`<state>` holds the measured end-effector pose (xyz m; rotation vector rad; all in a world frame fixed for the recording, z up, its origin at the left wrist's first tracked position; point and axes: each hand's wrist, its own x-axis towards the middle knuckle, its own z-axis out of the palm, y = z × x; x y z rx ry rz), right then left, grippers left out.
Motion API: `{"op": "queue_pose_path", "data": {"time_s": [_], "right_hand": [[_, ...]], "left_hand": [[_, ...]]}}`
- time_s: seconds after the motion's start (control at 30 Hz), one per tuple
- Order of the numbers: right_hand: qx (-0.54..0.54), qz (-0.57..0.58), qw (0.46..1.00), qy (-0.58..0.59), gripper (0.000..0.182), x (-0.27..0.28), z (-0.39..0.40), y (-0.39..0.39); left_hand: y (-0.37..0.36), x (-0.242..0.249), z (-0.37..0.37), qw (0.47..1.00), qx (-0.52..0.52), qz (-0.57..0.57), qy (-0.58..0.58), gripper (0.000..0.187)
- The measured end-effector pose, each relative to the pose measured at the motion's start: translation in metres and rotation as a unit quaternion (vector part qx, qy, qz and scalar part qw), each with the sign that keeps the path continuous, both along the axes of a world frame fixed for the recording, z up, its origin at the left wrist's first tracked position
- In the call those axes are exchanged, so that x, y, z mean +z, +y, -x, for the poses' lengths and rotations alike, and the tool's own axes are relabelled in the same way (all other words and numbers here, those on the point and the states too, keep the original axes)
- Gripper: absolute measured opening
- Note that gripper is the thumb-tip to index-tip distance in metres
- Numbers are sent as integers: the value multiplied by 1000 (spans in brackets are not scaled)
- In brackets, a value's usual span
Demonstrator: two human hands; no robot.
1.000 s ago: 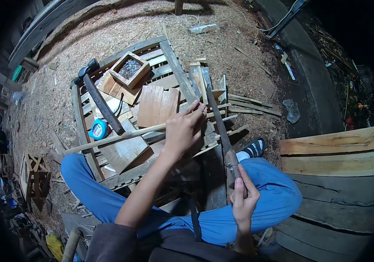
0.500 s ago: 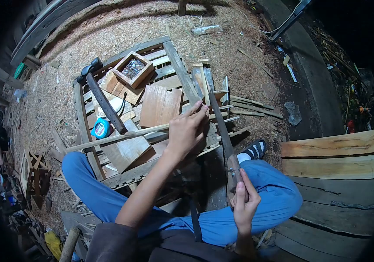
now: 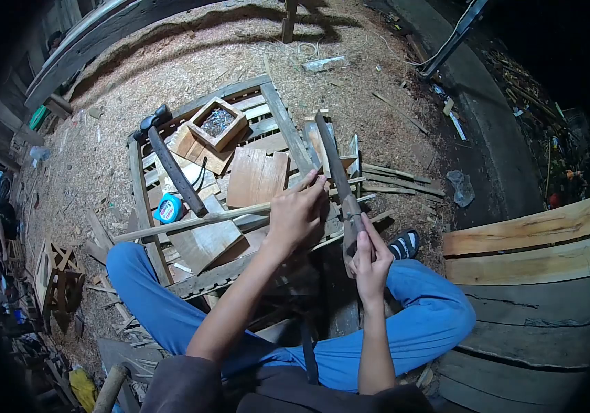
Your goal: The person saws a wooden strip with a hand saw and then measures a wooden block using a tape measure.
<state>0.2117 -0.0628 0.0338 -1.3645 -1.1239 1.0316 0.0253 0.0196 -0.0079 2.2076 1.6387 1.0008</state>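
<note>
My right hand (image 3: 373,260) is closed around the wooden handle of a machete (image 3: 336,165), its long dark blade pointing away from me. Beside the blade, my left hand (image 3: 297,212) grips a thin wooden strip (image 3: 191,225) that lies slantwise across a slatted wooden frame (image 3: 282,117). The strip runs under the left hand and comes out near the blade; the exact contact there is hidden. On the frame lie a hammer (image 3: 176,168), a blue tape measure (image 3: 169,208), several flat wood pieces (image 3: 257,177) and a small wooden box (image 3: 240,128) of nails.
Thin sticks (image 3: 398,180) lie right of the frame, near my sandalled foot (image 3: 405,244). Wide planks (image 3: 529,234) are at the right. Wood shavings cover the ground. A clear plastic bag (image 3: 460,187) lies further right, and a wooden stool-like piece (image 3: 61,279) stands at the left.
My right hand and the machete have moved forward and slightly left, away from my knee. My left hand stays on the strip. The whole view has shifted a little.
</note>
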Motion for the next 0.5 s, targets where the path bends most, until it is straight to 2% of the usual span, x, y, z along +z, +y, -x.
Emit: {"op": "queue_pose_path", "data": {"time_s": [0.07, 0.1, 0.47, 0.5], "right_hand": [[2, 103, 994, 26, 44, 20, 6, -5], [16, 13, 1000, -20, 43, 13, 7, -2], [-32, -34, 997, -53, 40, -14, 9, -17], [-44, -38, 997, -54, 40, -12, 8, -20]], "left_hand": [[-3, 8, 0, 1000, 2, 16, 5, 75], [-3, 11, 1, 1000, 4, 25, 10, 73], [-4, 13, 0, 1000, 10, 23, 18, 72], [-4, 11, 1, 1000, 6, 15, 3, 63]]}}
